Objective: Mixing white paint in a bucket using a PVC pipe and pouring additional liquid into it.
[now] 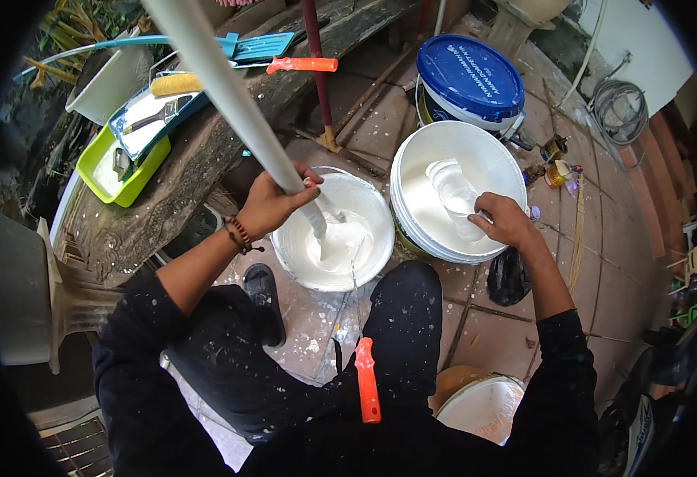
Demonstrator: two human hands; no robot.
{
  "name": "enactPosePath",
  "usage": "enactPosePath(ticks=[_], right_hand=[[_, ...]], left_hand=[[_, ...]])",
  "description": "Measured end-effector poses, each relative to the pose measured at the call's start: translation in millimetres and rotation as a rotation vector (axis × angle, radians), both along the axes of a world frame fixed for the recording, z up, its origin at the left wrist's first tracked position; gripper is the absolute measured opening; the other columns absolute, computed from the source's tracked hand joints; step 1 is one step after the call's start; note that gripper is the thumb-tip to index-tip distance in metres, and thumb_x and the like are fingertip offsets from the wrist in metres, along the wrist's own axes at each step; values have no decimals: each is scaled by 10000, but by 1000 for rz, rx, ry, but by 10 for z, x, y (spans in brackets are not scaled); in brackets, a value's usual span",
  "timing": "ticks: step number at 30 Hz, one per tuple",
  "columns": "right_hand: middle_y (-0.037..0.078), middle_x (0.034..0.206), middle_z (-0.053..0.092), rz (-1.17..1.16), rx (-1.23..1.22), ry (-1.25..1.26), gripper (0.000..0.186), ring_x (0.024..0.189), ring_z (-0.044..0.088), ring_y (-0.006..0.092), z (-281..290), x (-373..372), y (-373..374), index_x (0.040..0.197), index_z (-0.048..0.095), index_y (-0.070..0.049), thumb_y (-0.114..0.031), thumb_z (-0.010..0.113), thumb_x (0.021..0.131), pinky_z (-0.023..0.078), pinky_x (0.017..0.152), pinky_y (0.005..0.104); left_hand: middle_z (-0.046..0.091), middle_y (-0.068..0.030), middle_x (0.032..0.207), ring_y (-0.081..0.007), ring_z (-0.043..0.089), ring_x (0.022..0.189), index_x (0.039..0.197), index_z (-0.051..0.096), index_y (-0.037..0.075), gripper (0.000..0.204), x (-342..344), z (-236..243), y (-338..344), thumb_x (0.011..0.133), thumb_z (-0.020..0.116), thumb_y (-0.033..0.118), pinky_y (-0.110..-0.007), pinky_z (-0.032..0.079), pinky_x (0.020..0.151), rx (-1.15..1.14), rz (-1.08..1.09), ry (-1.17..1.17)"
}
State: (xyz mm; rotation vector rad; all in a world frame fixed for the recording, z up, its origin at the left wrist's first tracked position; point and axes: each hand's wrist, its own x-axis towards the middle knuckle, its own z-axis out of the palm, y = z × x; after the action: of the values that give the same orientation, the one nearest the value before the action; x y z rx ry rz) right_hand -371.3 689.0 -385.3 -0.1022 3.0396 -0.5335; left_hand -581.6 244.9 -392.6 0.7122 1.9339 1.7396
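Observation:
My left hand [281, 199] is closed around a long white pole [233, 95], which slants down into a small white bucket [285, 258] of white paint [348, 246]. A second, shorter white stick shows beside the pole's lower end. In my right hand [503, 219] is a clear plastic cup [453, 191], tilted inside a large white bucket [515, 171] that also contains white paint. A roller frame's orange handle [367, 381] rests against my lap, its thin wire reaching into the small bucket.
At left, a weathered wooden bench [193, 171] bears a green tray [138, 179], a paintbrush [154, 115], a yellow roller [175, 85] and another orange handle [302, 64]. Behind the large bucket stands a blue-lidded pail [472, 75]. A coiled hose [619, 107] hangs at right; another bucket [484, 409] sits near my right leg.

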Motion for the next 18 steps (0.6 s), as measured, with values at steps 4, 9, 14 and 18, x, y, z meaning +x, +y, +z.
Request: enactPosePath(ticks=[4, 9, 14, 18], right_hand=[[191, 979, 715, 18, 82, -110, 238, 920, 696, 391, 218, -78, -39, 1020, 722, -9, -227, 762, 933, 550, 850, 470], [183, 934, 699, 102, 189, -102, 207, 894, 691, 392, 602, -230, -19, 955, 700, -13, -206, 762, 915, 549, 818, 476], [184, 907, 685, 174, 279, -65, 203, 867, 684, 391, 1112, -371, -78, 923, 675, -12, -198, 754, 906, 540, 781, 481], [194, 875, 671, 207, 295, -37, 205, 812, 667, 391, 1487, -517, -287, 925, 674, 3, -181, 760, 903, 526, 729, 479]], left_hand=[[767, -78, 1144, -164, 710, 1093, 1072, 706, 13, 211, 38, -2, -361, 927, 823, 112, -344, 570, 1016, -134, 15, -88], [782, -66, 1158, -162, 722, 1089, 1102, 730, 27, 260, -16, -11, -481, 910, 839, 167, -337, 573, 1007, -160, 59, -75], [770, -61, 1184, -161, 700, 1137, 1093, 723, 45, 233, -26, 34, -499, 924, 834, 160, -339, 554, 1028, -228, 54, -84], [776, -50, 1166, -157, 712, 1110, 1105, 738, 44, 243, 8, 69, -508, 922, 834, 171, -336, 561, 1019, -213, 53, -84]])
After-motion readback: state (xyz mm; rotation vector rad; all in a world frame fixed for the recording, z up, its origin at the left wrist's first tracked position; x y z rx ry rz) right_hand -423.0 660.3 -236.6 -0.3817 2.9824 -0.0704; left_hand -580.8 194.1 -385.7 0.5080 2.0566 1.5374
